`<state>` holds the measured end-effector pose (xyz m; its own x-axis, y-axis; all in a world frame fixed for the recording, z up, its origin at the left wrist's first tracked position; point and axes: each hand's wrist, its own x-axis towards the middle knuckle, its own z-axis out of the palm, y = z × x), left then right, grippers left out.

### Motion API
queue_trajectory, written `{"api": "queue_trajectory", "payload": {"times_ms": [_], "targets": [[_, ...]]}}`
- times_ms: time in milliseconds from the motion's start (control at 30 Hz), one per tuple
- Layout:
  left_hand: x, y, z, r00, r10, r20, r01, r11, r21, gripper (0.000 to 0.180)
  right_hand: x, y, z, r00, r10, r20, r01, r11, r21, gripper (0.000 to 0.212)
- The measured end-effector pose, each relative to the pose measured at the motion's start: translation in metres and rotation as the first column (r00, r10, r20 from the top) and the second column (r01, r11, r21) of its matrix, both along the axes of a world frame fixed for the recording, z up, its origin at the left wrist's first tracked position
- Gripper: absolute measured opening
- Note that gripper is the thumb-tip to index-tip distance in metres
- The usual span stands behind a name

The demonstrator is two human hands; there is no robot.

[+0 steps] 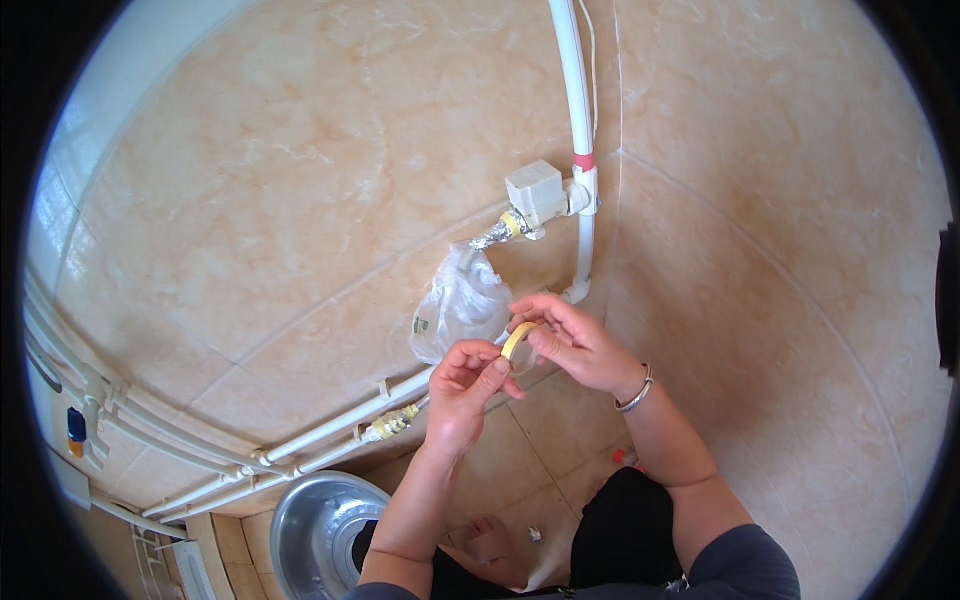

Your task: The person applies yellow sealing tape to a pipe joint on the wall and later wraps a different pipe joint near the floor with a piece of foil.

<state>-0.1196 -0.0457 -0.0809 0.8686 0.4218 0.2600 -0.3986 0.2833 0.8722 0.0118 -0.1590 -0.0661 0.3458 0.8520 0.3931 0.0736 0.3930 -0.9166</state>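
Note:
A narrow roll of yellow tape (517, 341) is held up between my two hands, in front of the tiled wall. My left hand (466, 388) pinches its lower left edge between thumb and fingers. From the upper right, my right hand (572, 343) grips the roll, thumb toward its inner side. Just behind the hands hangs a clear plastic bag (459, 300), below a foil-wrapped pipe piece (495, 234) with a yellow tape band. That piece joins a white box-shaped fitting (536, 190) on the upright white pipe (570, 75). A loose tape end cannot be made out.
White pipes (350, 420) run along the wall's foot, one with a foil-and-yellow-tape joint (392, 424). A metal basin (320, 525) stands on the floor at lower left. A foil scrap (535, 535) lies by my foot. A small red object (619, 457) lies near my knee.

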Motion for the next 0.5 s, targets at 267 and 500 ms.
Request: {"api": "queue_trajectory", "payload": {"times_ms": [267, 500], "targets": [[-0.004, -0.008, 0.004, 0.975, 0.221, -0.021, -0.213, 0.957, 0.195, 0.015, -0.008, 0.006, -0.003, 0.993, -0.072, -0.095, 0.062, 0.993, -0.103, 0.019], [-0.01, -0.006, 0.0, 0.852, 0.508, 0.127, -0.375, 0.421, 0.826, 0.018, -0.011, 0.006, -0.002, 0.987, -0.143, -0.074, 0.127, 0.974, -0.19, 0.018]]}}
